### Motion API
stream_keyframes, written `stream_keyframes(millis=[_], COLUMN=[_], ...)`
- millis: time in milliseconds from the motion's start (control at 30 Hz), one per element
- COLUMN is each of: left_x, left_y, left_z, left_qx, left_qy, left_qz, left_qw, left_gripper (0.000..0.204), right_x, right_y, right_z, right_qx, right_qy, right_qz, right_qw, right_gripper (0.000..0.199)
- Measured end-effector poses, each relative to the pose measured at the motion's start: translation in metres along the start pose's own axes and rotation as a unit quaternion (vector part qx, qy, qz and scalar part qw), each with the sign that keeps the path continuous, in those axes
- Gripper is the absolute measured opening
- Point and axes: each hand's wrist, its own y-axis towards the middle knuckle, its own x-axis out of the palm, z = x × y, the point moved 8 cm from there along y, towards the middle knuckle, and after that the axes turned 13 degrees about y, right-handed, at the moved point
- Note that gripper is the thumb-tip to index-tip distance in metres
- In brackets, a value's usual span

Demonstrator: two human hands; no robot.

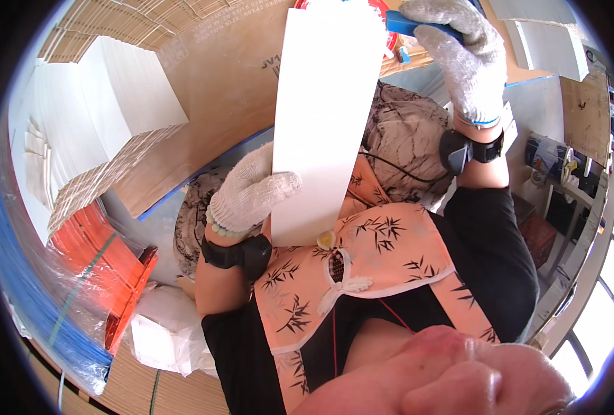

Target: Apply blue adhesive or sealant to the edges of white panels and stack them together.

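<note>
A long white panel (324,124) stands lengthwise in front of me, its near end close to my apron. My left hand (252,190), in a whitish knit glove, is closed on the panel's left edge, thumb on its face. Beyond the panel's far right edge, my right hand (462,62), gloved as well, grips a blue, flat, handle-like thing (402,23); its full shape is hidden by the fingers. Part of a round red thing (382,8) shows behind the panel's far end, too covered to name.
Stacked white panels (106,104) lie at left on a brown cardboard sheet (214,111) edged in blue. Another white stack (545,48) sits at the far right. Plastic-wrapped orange-red pieces (86,249) are at the lower left. A dark cable (404,173) runs near my lap.
</note>
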Motion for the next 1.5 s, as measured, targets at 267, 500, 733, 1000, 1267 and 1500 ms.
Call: stream_keyframes(millis=[267,500,733,1000,1267,1500], left_x=[-0.005,-0.003,-0.005,-0.001,0.000,-0.003], left_y=[-0.004,-0.002,-0.004,0.003,0.005,0.014], left_z=[-0.008,-0.001,0.000,0.015,0.011,-0.008], left_qx=[-0.017,0.010,0.009,0.018,0.008,0.003], left_qy=[-0.014,0.003,0.035,0.062,0.009,0.076], left_qz=[0.017,-0.003,0.003,-0.014,-0.010,-0.014], left_qw=[1.000,1.000,0.999,0.998,1.000,0.997], left_gripper=[0.054,0.055,0.054,0.059,0.060,0.053], right_x=[-0.007,0.003,0.009,0.028,0.015,0.055], right_y=[-0.003,0.003,0.004,0.014,0.009,0.007], right_z=[0.016,0.005,0.012,-0.002,0.018,0.064], right_qx=[0.056,-0.024,-0.026,-0.058,0.055,0.254], right_qy=[0.090,-0.048,0.032,-0.038,0.001,0.460], right_qz=[0.060,-0.036,0.000,-0.069,0.063,0.135], right_qw=[0.993,0.998,0.999,0.995,0.997,0.840], right_gripper=[0.019,0.019,0.022,0.022,0.017,0.027])
